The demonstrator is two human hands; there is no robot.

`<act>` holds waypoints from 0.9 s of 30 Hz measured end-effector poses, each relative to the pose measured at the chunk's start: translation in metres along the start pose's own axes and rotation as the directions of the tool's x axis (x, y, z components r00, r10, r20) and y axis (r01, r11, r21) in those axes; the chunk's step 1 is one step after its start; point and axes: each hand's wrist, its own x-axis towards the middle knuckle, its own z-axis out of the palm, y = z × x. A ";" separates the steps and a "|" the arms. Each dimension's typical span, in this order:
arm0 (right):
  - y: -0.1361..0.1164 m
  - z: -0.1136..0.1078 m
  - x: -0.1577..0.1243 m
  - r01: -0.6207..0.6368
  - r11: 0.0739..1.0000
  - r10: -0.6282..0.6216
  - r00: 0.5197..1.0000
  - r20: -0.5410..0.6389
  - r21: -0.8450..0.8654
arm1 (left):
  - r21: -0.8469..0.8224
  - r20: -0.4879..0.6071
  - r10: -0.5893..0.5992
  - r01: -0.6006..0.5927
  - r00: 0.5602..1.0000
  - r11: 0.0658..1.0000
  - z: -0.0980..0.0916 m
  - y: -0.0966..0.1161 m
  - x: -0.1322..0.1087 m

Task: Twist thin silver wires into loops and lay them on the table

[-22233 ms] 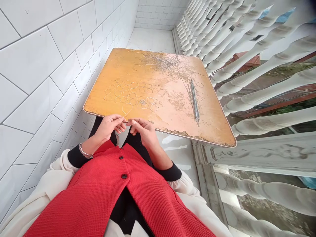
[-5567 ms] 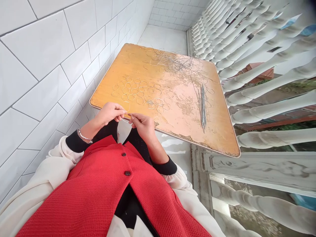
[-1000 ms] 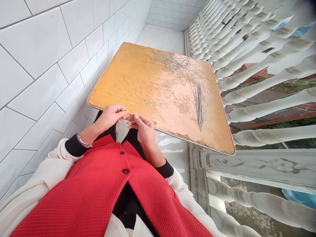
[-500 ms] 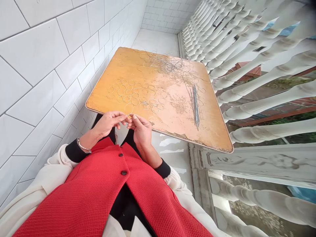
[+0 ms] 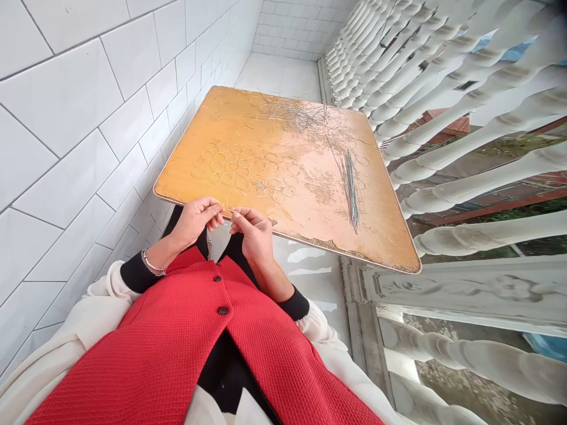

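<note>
My left hand [image 5: 197, 221] is closed in a pinch at the near edge of the wooden board table [image 5: 186, 141]. Close beside it my right hand [image 5: 254, 231] pinches too, thumb against fingers. A thin piece of wire [image 5: 228, 204] runs between the fingertips of both hands; its full shape is hard to make out. Just beyond the hands, several thin wire rings [image 5: 228, 177] lie spread on the tabletop. To the right is a bundle of straight wire lengths [image 5: 351, 192].
A loose tangle of wire [image 5: 305, 115] covers the table's far side. A white tiled wall [image 5: 88, 118] runs along the left. On the right stands a white balustrade [image 5: 469, 233]. The table's near edge is chipped.
My hands have moved slightly apart. The round wire loop that stood up above the fingertips now shows only as a faint, thin line. The things on the table lie as before.
</note>
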 end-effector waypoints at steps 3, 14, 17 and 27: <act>-0.003 -0.002 0.000 -0.064 0.998 0.064 0.994 0.094 -0.003 | -0.004 -0.067 -0.007 0.007 0.998 1.000 0.001 0.000 0.001; -0.008 -0.002 0.012 -0.012 1.000 0.015 0.984 0.175 -0.017 | -0.002 -0.132 -0.049 0.049 0.990 0.999 0.005 0.004 0.002; -0.009 -0.001 0.013 -0.045 0.999 0.043 0.988 0.147 0.008 | -0.070 -0.044 -0.060 0.056 0.997 0.996 0.004 0.006 -0.001; -0.017 -0.005 0.010 -0.035 0.999 0.030 0.986 0.164 0.025 | -0.115 -0.030 -0.092 0.088 0.995 0.989 0.004 0.007 -0.004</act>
